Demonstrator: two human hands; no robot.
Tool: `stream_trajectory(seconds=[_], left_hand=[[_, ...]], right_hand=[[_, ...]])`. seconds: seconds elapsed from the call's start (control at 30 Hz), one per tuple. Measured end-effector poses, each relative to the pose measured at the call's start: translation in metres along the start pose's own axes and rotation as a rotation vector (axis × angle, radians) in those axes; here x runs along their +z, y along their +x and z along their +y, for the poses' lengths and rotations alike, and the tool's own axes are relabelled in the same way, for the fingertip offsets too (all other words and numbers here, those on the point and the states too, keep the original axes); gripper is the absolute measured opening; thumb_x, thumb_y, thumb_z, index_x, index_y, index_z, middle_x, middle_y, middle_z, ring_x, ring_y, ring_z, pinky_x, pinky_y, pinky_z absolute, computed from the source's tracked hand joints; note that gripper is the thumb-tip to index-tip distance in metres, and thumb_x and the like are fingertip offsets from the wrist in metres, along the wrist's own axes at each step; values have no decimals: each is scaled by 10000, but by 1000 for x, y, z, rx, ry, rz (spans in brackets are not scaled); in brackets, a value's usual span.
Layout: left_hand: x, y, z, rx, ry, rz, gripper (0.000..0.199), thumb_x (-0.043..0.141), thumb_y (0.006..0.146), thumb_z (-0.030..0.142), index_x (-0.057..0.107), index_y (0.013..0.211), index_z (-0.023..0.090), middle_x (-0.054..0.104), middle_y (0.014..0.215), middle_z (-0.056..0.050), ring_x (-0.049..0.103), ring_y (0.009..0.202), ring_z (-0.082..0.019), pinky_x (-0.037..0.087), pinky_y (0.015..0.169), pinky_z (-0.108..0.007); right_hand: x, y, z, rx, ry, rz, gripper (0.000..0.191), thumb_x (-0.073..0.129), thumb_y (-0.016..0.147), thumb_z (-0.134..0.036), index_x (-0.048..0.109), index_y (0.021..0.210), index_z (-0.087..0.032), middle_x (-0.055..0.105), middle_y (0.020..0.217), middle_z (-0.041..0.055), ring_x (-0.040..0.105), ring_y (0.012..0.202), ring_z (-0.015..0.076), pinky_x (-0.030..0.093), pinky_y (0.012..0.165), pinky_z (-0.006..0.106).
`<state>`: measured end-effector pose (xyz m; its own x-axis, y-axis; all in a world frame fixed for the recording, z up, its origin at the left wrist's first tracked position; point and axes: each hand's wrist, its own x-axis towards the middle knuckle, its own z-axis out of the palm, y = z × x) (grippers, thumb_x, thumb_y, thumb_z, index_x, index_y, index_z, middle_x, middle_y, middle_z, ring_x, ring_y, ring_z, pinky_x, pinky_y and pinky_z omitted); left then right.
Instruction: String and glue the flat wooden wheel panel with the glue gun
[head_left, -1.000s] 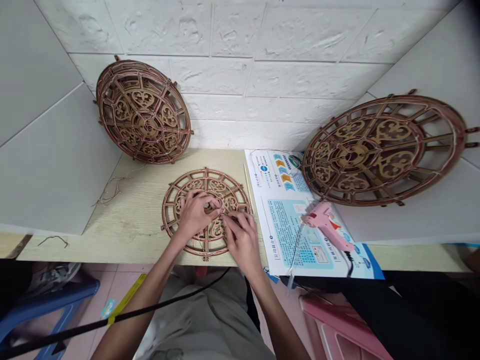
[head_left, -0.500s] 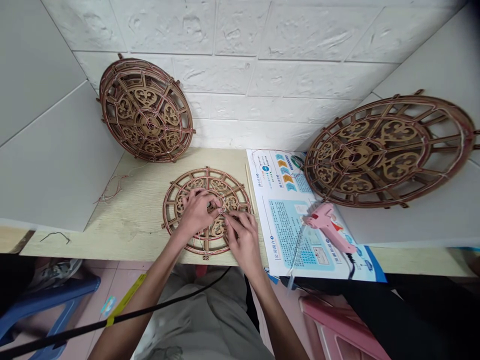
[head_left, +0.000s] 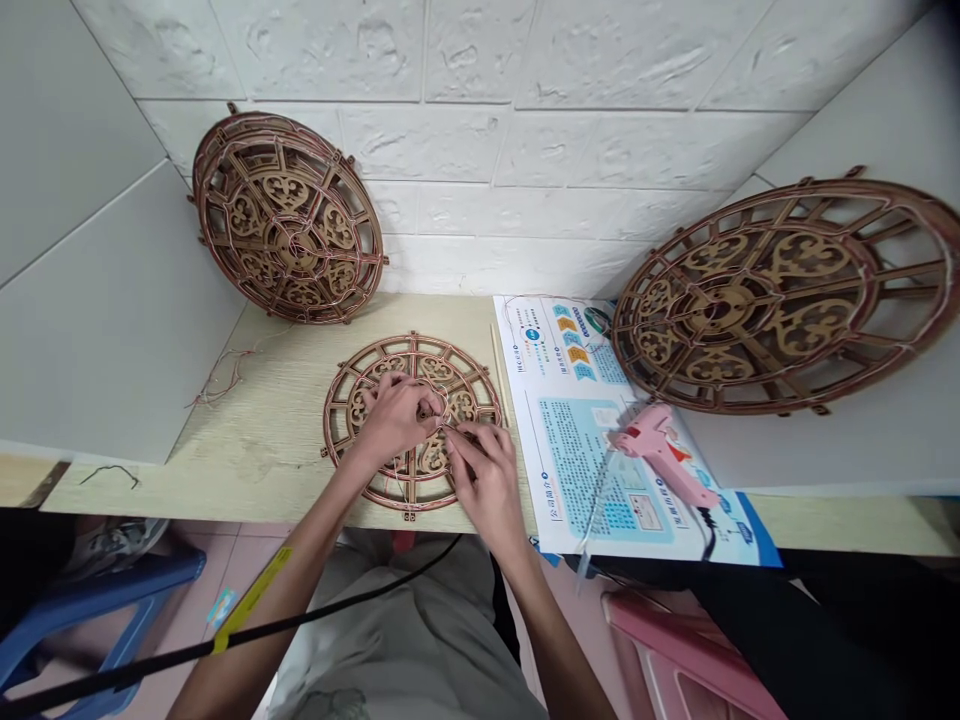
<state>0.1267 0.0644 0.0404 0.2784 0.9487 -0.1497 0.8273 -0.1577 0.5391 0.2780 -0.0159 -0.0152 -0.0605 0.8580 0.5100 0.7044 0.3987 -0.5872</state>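
Note:
A round brown openwork frame [head_left: 413, 341] with scroll cut-outs and thin wires along its ribs lies flat on the table in front of me. Over its centre, my left hand [head_left: 397, 415] is closed, thumb and forefinger pinching a thin wire [head_left: 448, 398] that loops up beside the fingertips. My right hand [head_left: 486, 475] comes in from the right, its fingers closed in a pinch on the same wire, close to the left fingertips. The hands cover the middle of the frame, and the exact grip on the wire is partly hidden.
Similar round frames lean upright, a stack [head_left: 289, 220] at back left and another frame [head_left: 780, 300] at right. A pink glue gun [head_left: 664, 455] lies on a printed sheet [head_left: 559, 470]. Loose wires [head_left: 225, 380] sit at left. A black cord [head_left: 300, 622] crosses before me.
The hands stay over the frame's centre, fingertips pinched together, with only slight finger movement. The view has shifted a little.

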Motion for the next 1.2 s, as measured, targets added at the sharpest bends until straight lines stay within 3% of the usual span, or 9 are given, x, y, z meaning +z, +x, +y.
stream_trajectory(seconds=[0.3,0.6,1.2], left_hand=[[-2,2,7,-13,31,-54,94,674,816,181,708,895,219,683,1043,-64,395,1324,-373,331,1025,-570],[-7,1,-21,151,-110,-95,146,704,853,326,748,984,279,711,1073,-17,426,1328,-298,298,1144,-466],[0,-6,-9,27,-35,-22,143,716,810,267,717,953,265,676,1179,-37,368,1382,-326,270,1104,-544]], right_hand=[[0,0,-1,4,-19,-6,308,466,1001,-154,733,1139,-221,645,1085,111,526,1024,279,492,854,454],[1,0,-1,4,-26,1,317,461,1003,-152,742,1132,-223,655,1074,108,526,1009,276,493,837,449],[-2,1,-3,-22,-59,-18,307,467,1002,-155,734,1143,-212,659,1090,114,537,1024,280,504,853,460]])
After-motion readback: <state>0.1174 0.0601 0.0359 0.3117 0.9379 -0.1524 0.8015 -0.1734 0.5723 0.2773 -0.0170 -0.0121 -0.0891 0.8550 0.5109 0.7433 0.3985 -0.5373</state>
